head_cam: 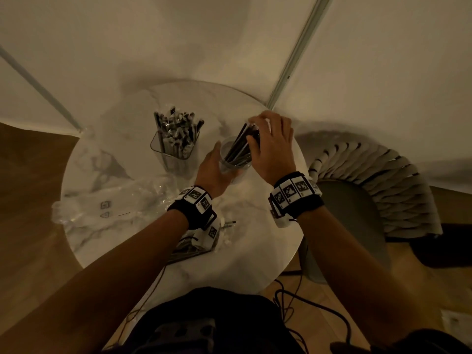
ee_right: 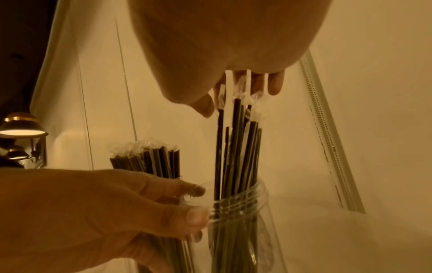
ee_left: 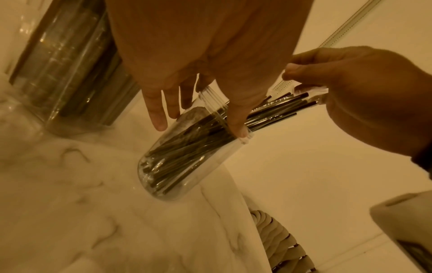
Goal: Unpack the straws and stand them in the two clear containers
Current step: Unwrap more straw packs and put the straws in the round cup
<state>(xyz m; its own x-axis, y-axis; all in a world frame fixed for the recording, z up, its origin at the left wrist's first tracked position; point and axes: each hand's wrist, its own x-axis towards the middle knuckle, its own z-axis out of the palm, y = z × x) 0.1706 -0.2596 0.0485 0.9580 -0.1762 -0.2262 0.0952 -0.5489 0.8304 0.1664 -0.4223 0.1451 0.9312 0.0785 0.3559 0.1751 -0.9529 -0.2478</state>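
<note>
Nearest, dark clothing [head_cam: 204,328] and two bare forearms reaching away over a marbled round table [head_cam: 229,272]. Just under the left wrist, a few loose straws [head_cam: 189,249] flat on the top. Left of that wrist, crumpled empty packaging [head_cam: 107,203].

Further out, left hand [head_cam: 212,169] wrapped round the neck of the round jar [head_cam: 233,164], thumb and fingertips pressed to the threaded rim to steady it. Base down at the table; resting or just lifted, cannot tell. Close beside and above, right hand [head_cam: 270,144] arched fingers-down over the jar mouth, pinching the upper ends of a straw bundle [head_cam: 241,145] by the clear wrapper tips. Lower ends down inside the jar, tops leaning toward the right hand. Hands close together, apparently not touching.

Judging by looks: thin, very light, stiff enough to stand yet easily bent. Slick in film sleeves, apt to slip from a loose pinch or fan out on release. Best taken as a bunch near the top. Jar probably light too, likely to tip unless held at the neck.

Farthest, beyond the left hand, square container [head_cam: 176,149] packed with upright wrapped straws. Right of the right hand, a ribbed chair [head_cam: 370,185].
</note>
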